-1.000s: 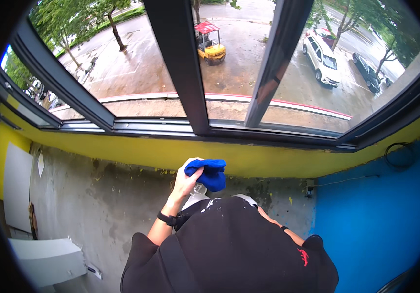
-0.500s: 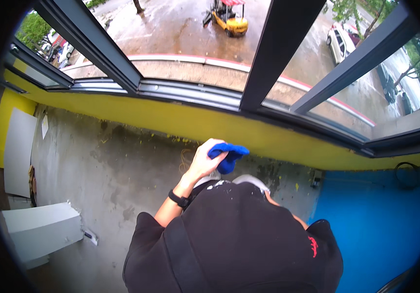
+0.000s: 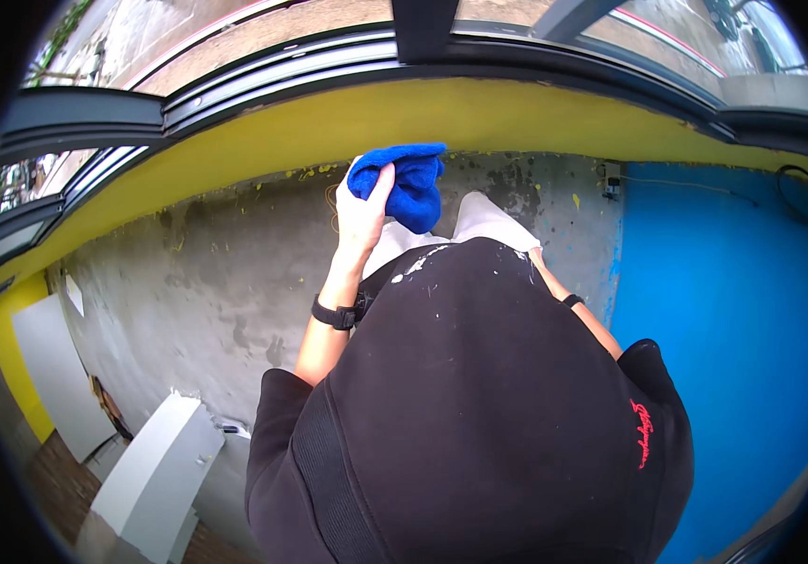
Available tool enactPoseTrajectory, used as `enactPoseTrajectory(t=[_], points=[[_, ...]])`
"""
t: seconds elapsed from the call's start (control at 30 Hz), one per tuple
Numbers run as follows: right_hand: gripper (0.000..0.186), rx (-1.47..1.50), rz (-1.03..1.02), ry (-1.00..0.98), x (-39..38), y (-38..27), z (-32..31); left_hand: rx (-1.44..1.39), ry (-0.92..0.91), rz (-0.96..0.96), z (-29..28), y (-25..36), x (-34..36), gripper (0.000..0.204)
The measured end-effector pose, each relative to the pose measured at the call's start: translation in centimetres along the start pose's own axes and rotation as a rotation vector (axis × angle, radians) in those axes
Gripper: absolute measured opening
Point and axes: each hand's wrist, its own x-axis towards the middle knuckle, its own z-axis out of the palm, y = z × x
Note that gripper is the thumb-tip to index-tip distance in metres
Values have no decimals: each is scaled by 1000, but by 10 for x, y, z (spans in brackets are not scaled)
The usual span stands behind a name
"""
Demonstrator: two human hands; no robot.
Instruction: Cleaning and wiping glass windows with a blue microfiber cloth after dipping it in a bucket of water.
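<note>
My left hand (image 3: pixel 363 211) is closed around a crumpled blue cloth (image 3: pixel 404 183), its thumb lying across the front. The cloth bunches above and to the right of the fingers, in front of the yellow wall (image 3: pixel 300 141) below the window. A dark band circles the left wrist. Little shows of my right hand (image 3: pixel 537 258); it rests by my light trouser leg (image 3: pixel 493 224), its fingers hidden behind the trousers and my black top. White smears mark the top's front hem.
Dark window frames (image 3: pixel 277 70) cross the far side above the yellow wall. Grey, stained floor (image 3: pixel 197 273) meets a blue surface (image 3: pixel 733 338) at right. A white block (image 3: pixel 159 461), a flat-bladed tool (image 3: pixel 235 430) and a white panel (image 3: pixel 61 376) are at left. A dark cable (image 3: pixel 794 209) loops at far right.
The view has tilted downward, so the window sits higher in the picture. My left hand still holds the cloth, now opened out more, while more of my right forearm shows.
</note>
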Motion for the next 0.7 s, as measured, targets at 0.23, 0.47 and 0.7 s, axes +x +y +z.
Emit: enactPoseTrajectory(t=[0.23, 0.47, 0.7], points=[[38, 49, -69, 69, 25, -14, -18, 11, 13, 3, 22, 0, -3, 37], [41, 61, -147, 115, 55, -36, -37, 74, -33, -21, 30, -4, -10, 30], [43, 44, -251, 159, 79, -63, -52, 69, -53, -27, 28, -7, -15, 29]])
